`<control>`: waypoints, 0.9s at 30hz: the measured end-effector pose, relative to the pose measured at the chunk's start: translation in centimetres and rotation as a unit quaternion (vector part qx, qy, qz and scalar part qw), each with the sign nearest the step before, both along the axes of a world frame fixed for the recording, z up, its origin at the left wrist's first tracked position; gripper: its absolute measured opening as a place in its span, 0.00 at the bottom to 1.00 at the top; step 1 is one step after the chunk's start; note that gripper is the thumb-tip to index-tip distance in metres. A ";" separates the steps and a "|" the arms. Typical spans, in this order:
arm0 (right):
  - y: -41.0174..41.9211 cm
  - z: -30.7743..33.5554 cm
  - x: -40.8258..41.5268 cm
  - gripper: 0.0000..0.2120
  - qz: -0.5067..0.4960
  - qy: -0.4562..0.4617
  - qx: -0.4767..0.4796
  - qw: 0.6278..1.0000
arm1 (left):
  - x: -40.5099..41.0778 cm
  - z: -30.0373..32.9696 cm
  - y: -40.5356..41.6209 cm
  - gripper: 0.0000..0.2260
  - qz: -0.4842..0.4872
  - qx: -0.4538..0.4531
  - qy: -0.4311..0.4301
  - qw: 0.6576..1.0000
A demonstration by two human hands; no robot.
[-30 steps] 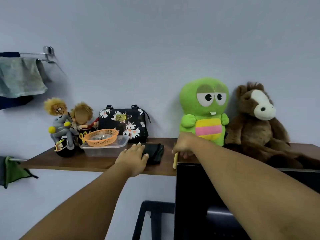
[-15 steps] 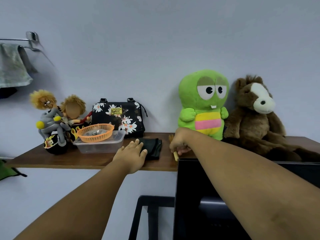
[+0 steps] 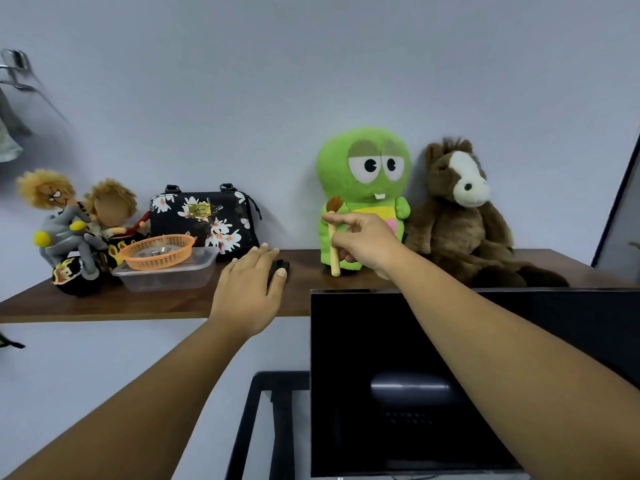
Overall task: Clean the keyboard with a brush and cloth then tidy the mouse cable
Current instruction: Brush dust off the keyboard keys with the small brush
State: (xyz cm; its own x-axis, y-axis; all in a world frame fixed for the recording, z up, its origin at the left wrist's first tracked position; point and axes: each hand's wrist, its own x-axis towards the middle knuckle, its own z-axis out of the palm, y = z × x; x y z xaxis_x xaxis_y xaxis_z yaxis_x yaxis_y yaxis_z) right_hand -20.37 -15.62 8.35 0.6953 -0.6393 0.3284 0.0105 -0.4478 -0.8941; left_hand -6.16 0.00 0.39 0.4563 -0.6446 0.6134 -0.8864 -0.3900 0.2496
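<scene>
My right hand (image 3: 363,242) grips a small brush (image 3: 334,233) with a pale wooden handle and brown bristles. It holds the brush upright, bristles up, just above the wooden shelf (image 3: 156,299) and in front of the green plush toy (image 3: 363,174). My left hand (image 3: 249,289) lies palm down on a folded black cloth (image 3: 278,268) on the shelf, covering most of it; whether the fingers grip the cloth is unclear. The keyboard, mouse and cable are out of view.
A black monitor (image 3: 450,375) fills the lower right, below the shelf edge. On the shelf stand a brown plush horse (image 3: 464,216), a floral black bag (image 3: 204,216), an orange basket (image 3: 157,251) in a clear plastic box (image 3: 166,277), and two dolls (image 3: 76,226) at the left.
My right hand has lifted the brush off the shelf and turned it upright. My left hand has slid further onto the black cloth. The camera has turned slightly right.
</scene>
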 end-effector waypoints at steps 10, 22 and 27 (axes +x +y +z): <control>1.6 -5.3 -12.9 0.12 0.099 -0.052 0.004 0.994 | -10.9 -6.4 1.5 0.24 -0.030 -0.034 -0.005 0.999; 1.7 -19.6 -23.5 0.18 0.105 0.014 0.022 0.994 | -21.2 -19.6 2.8 0.23 0.009 0.033 0.132 0.991; 2.1 -25.8 -25.5 0.18 0.072 0.059 0.065 0.994 | -23.3 -25.5 3.2 0.26 0.038 0.102 0.187 0.976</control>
